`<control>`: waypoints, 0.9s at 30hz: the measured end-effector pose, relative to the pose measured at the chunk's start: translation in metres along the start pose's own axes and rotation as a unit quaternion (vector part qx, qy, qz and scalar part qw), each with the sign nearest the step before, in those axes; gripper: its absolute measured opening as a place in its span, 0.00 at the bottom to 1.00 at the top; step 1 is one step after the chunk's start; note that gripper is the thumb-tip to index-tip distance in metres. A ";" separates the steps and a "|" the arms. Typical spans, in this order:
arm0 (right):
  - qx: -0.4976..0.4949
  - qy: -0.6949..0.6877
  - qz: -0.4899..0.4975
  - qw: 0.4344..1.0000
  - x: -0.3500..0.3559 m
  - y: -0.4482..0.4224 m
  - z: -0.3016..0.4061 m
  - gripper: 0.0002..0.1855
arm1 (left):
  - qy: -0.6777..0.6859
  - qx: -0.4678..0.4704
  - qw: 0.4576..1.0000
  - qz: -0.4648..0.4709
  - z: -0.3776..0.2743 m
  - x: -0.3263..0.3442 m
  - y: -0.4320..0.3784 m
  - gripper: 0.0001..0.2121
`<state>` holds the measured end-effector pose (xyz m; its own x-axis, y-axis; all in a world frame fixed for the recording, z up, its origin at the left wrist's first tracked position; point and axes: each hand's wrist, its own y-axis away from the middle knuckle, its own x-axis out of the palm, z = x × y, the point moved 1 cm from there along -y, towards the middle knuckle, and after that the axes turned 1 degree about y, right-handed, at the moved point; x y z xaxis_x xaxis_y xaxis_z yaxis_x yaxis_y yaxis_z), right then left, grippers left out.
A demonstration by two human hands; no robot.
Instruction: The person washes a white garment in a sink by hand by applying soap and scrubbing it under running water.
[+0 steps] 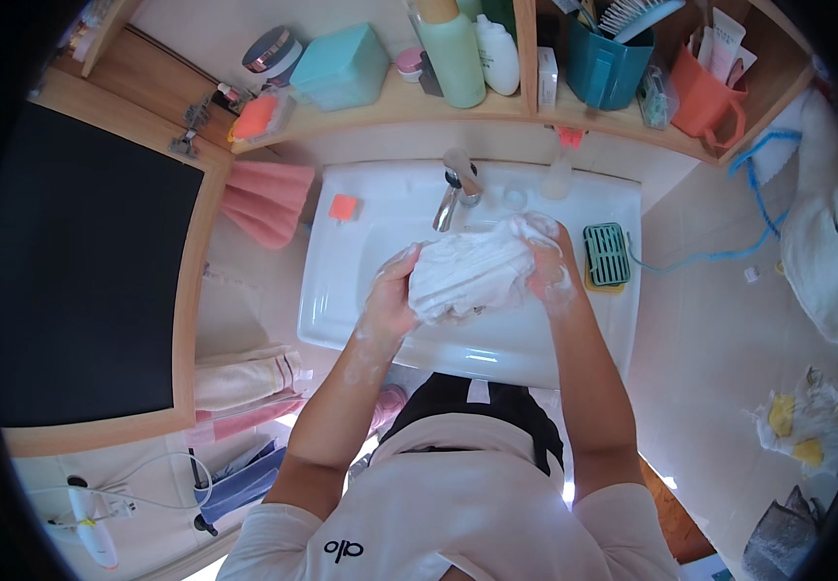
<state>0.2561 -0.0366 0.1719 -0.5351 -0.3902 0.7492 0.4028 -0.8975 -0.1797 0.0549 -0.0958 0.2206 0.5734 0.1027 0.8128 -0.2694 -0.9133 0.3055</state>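
A white, sudsy cloth (470,270) is stretched between my two hands above a white ceramic washbasin (339,305). My left hand (393,290) grips its left end, thumb on top, with lather on the wrist. At the other end, my right hand (551,265) holds a bunched, foamy part of the cloth. Just beyond the cloth stands a chrome faucet (448,207); no water is seen running from it. The cloth hides the middle of the basin.
A green soap dish (606,253) sits on the basin's right rim, an orange block (343,208) at the left. Overhead runs a wooden shelf (404,105) holding bottles and cups. An open cabinet door (185,348) stands at the left, near a pink towel (270,200).
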 end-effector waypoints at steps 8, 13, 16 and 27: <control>-0.168 0.660 -0.054 0.730 0.083 -0.002 -0.068 0.08 | 0.074 -0.085 0.994 0.015 0.055 -0.053 -0.041 0.11; -0.147 0.695 -0.119 0.694 0.093 -0.006 -0.060 0.06 | -0.004 -0.012 0.997 -0.075 0.052 -0.030 -0.028 0.10; -0.167 0.703 -0.003 0.691 0.115 -0.002 -0.062 0.08 | 0.019 -0.005 0.998 0.053 0.042 -0.037 -0.035 0.09; -0.033 0.641 -0.195 0.742 0.067 -0.030 -0.041 0.06 | 0.135 0.207 0.966 0.081 0.062 -0.008 -0.040 0.10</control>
<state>0.1772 -0.0439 0.2013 -0.8851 0.0637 -0.4609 0.0177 -0.9852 -0.1702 0.1097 -0.0843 0.1710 0.3130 -0.0067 0.9497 0.0258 -0.9995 -0.0155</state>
